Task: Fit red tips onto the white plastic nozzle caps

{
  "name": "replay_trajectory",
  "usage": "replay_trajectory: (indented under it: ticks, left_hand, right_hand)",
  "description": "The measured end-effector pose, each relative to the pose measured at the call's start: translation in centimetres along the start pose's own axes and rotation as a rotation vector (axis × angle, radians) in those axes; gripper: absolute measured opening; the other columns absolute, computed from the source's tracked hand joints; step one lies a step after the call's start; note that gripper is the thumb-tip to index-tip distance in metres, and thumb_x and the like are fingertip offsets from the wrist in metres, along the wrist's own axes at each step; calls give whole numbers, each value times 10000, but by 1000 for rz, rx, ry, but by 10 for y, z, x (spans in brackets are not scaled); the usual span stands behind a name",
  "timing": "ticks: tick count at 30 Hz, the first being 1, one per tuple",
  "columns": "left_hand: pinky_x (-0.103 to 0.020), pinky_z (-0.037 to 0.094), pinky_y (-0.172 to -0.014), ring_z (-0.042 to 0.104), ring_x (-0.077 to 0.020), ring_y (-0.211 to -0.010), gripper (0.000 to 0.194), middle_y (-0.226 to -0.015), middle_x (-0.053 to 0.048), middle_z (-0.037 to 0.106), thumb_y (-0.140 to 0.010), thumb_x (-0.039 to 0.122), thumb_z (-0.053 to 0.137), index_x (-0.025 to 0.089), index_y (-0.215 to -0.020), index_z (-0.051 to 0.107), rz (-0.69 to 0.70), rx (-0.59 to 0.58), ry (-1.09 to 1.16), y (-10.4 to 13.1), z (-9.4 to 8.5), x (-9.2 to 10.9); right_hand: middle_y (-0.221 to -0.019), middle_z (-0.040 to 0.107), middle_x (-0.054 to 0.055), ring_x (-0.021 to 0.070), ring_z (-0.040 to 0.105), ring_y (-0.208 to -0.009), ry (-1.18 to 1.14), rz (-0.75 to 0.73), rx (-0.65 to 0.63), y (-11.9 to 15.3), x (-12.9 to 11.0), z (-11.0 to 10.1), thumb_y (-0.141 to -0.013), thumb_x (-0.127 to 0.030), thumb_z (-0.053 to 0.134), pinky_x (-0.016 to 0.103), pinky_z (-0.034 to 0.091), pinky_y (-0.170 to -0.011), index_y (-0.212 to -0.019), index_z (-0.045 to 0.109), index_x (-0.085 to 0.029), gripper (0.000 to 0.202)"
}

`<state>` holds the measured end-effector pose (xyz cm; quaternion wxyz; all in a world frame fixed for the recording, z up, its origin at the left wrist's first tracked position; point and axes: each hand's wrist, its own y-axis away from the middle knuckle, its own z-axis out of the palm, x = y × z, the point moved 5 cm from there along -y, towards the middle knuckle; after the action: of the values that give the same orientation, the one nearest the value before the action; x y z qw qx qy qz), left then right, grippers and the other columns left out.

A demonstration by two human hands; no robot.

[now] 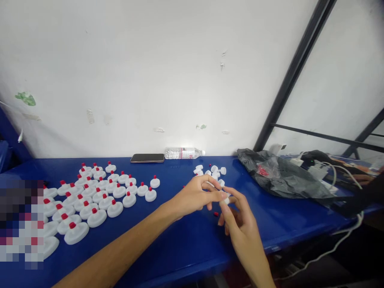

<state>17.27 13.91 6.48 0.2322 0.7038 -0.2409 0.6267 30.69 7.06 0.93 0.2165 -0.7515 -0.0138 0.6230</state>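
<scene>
A small white plastic cap (227, 201) is pinched between my two hands, over the blue table. My left hand (196, 194) comes in from the left, its thumb and forefinger closed at the cap's upper side. My right hand (241, 218) grips it from the right with thumb and curled fingers. Fingers cover much of the cap, so I cannot tell whether a red tip is on it. Just below the hands lies a loose red tip (216, 214). Behind them is a small heap of white caps (215, 175), partly hidden by my left hand.
Many white caps with red tips (97, 217) stand upright across the left of the blue table (174, 248). By the wall lie a phone (147, 158) and a clear bottle (183, 153). To the right, a dark plastic bag (288, 182) holds a clear packet of red pieces (264, 170).
</scene>
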Motion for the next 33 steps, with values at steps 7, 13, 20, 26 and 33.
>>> replay_trajectory:
  ticks: [7, 13, 20, 26, 33]
  left_hand:
    - [-228, 345, -499, 582, -109, -575, 294, -892, -57, 750, -937, 416, 564, 156, -1010, 682, 20, 9, -104, -5, -6, -7]
    - [-255, 437, -668, 629, -154, -735, 145, -888, -4, 765, -811, 314, 761, 215, -910, 802, 163, -4, -542, -6, 4, -19]
    - [-265, 412, -667, 631, -154, -726, 67, -840, 4, 749, -834, 188, 725, 213, -817, 785, 196, 36, -615, -8, 9, -34]
    - [-253, 485, -721, 676, -150, -766, 120, -888, 2, 772, -925, 250, 637, 201, -913, 746, 214, 99, -508, -6, 3, -23]
    - [-219, 478, -585, 635, -137, -687, 211, -808, -13, 718, -889, 379, 708, 178, -913, 768, 111, 149, -272, 31, -36, -22]
  right_hand:
    - [-628, 595, -35, 110, 515, -483, -43, -46, 138, 4, -7, -8, -1029, -560, 534, 191, 439, -442, -1162, 685, -233, 384]
    - [-723, 619, -12, 107, 580, -491, -227, -9, 71, 6, 1, -8, -1037, -543, 532, 149, 400, -353, -1153, 652, -230, 354]
    - [-824, 633, -5, 97, 593, -522, -359, 38, 27, 2, 3, -5, -1019, -550, 558, 134, 407, -363, -1174, 611, -259, 334]
    - [-634, 437, -77, 69, 398, -411, -456, 40, 16, 0, 3, -3, -1001, -589, 545, 137, 301, -328, -919, 564, -252, 347]
    - [-559, 444, -105, 97, 363, -442, -255, 113, -14, 3, 5, 2, -980, -587, 608, 158, 333, -401, -1189, 510, -297, 371]
